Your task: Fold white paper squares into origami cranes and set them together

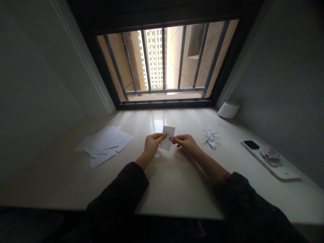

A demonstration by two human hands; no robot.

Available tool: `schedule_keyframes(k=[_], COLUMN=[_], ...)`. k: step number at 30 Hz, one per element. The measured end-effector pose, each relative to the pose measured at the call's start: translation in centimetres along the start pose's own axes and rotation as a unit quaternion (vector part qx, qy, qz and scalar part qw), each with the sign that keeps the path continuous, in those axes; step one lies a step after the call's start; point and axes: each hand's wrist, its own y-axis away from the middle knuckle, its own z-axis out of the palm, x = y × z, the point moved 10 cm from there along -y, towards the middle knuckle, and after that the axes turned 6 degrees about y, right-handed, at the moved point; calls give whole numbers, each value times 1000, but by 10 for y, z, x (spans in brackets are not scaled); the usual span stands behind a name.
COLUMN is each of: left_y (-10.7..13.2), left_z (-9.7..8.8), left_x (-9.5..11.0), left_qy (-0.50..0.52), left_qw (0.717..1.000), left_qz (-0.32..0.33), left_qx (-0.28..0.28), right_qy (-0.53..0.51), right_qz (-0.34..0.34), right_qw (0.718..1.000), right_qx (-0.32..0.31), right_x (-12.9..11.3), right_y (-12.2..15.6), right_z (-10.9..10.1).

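A small white rectangle of paper (166, 144), apparently folded, is held up over the middle of the sill. My left hand (152, 143) pinches its left edge, thumb on the near face. From the other side my right hand (186, 142) grips the right edge between thumb and fingers. Several folded white paper pieces (210, 136) with thin pointed ends, like paper cranes, stand to the right of my right hand. Over to the left lies a loose, overlapping pile of white paper sheets (106, 140).
A phone (268, 160) in a pale case with a round cartoon grip lies at the right. A white rounded container (228, 110) stands in the back right corner. Behind the pale sill (162, 199) is a barred window (162, 104), with walls on both sides.
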Motion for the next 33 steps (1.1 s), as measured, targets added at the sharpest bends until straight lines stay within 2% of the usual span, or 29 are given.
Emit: schedule_keyframes(k=[6,13,16,22,26,33], left_y=[2,2,3,4,2,0], left_z=[6,15,19,18,18,17], left_x=[2,6,5,3,3,-4], left_qy=[3,-37,-67,-184,-200,-190], left_qw=[999,996,992,975,969,965], left_qz=[10,10,1,14,16,-5], left_qx=[-30,-81,-108,-128,-146,-181], right_qy=[100,43,1,-60,-52,-17], right_qz=[-51,-74,-72,-37,-9,-10], right_qw=[994,996,997,997,998,999], right_qx=[-9,-5,14,29,28,27], right_x=[-5,-4,-7,-8,-5,-5], right_y=[-2,-1,0,3,5,3], right_z=[-2,4,1,0,1,-6])
